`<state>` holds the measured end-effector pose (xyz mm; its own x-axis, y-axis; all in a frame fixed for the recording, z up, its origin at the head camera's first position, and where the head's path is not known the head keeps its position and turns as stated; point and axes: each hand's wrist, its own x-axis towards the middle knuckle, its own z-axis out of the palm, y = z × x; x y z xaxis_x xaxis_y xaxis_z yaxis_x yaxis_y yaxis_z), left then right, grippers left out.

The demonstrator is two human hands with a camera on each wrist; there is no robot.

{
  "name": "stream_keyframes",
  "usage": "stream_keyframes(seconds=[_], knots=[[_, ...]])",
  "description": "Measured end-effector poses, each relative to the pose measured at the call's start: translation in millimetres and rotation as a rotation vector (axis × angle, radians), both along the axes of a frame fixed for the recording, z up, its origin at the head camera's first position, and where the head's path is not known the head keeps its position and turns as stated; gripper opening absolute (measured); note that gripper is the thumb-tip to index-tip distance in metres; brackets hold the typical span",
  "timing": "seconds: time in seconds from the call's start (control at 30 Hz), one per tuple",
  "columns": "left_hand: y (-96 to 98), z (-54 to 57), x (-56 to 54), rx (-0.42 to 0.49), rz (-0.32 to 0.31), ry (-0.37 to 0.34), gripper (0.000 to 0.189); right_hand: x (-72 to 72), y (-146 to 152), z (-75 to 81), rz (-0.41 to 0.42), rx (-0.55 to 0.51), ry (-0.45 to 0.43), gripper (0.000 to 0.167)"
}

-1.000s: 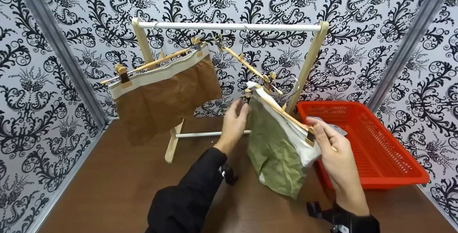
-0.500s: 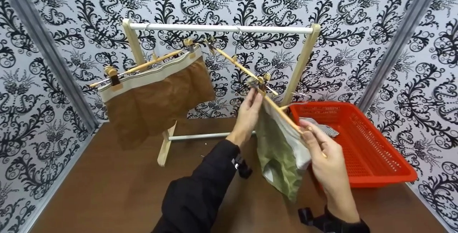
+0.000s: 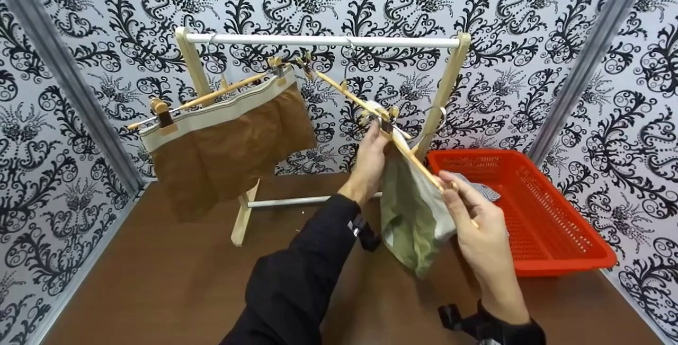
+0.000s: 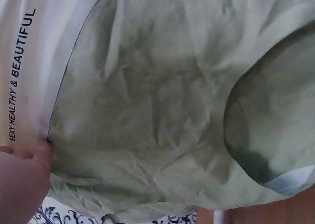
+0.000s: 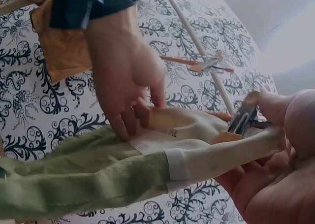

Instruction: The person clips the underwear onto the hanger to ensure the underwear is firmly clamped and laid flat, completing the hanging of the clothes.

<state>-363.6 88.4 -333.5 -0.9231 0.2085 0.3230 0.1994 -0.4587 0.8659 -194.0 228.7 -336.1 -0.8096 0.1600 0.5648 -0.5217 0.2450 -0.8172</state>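
Note:
Green underpants [image 3: 408,218] with a white waistband hang below a wooden clip hanger [image 3: 418,165] in front of the rack. My left hand [image 3: 368,162] pinches the waistband near the hanger's far end; in the left wrist view its fingertips lie on the lettered waistband [image 4: 22,76]. At the near end, my right hand [image 3: 479,223] grips the hanger. The right wrist view shows its thumb on a metal-and-wood clip [image 5: 241,118] over the waistband. Part of the far clip is hidden behind another hanger's end.
Brown underpants [image 3: 233,149] hang from a clip hanger on the rack's white bar [image 3: 323,41]. A bare clip hanger [image 3: 339,88] hangs beside them, close to my left hand. A red basket [image 3: 572,266] with a striped cloth [image 3: 484,190] stands right.
My left hand has moved up and right from beside the underpants to grip the waistband at the hanger's far end. My right hand keeps hold of the near end as hanger and underpants tilt.

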Motion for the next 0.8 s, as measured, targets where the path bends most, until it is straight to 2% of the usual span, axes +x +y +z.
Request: stream_keyframes(seconds=[0.1, 0.23, 0.33, 0.47, 0.57, 0.7, 0.8], knots=[[3.3, 10.4, -5.1, -0.089, 0.046, 0.006, 0.050, -4.5, 0, 13.5, -0.010, 0.016, 0.015, 0.035], [7.5, 24.3, -11.8, -0.091, 0.066, -0.005, 0.048, -8.6, 0, 33.1, -0.004, 0.035, 0.025, 0.035], [12.4, 34.8, -15.1, -0.040, 0.040, 0.015, 0.051, -8.8, 1, 47.3, -0.005, 0.036, 0.012, 0.035], [21.6, 50.4, -17.0, 0.064, -0.045, 0.071, 0.057, -8.9, 3, 66.7, -0.019, 0.038, 0.007, 0.035], [28.6, 61.2, -18.2, 0.118, -0.074, 0.118, 0.062, -9.6, 6, 78.9, -0.013, 0.044, 0.009, 0.036], [35.9, 71.4, -18.5, 0.165, -0.044, 0.134, 0.065, -11.5, 10, 92.1, 0.000, 0.050, -0.001, 0.038], [39.3, 76.6, -17.7, 0.162, 0.015, 0.106, 0.067, -14.9, 12, 100.2, 0.004, 0.053, -0.007, 0.038]])
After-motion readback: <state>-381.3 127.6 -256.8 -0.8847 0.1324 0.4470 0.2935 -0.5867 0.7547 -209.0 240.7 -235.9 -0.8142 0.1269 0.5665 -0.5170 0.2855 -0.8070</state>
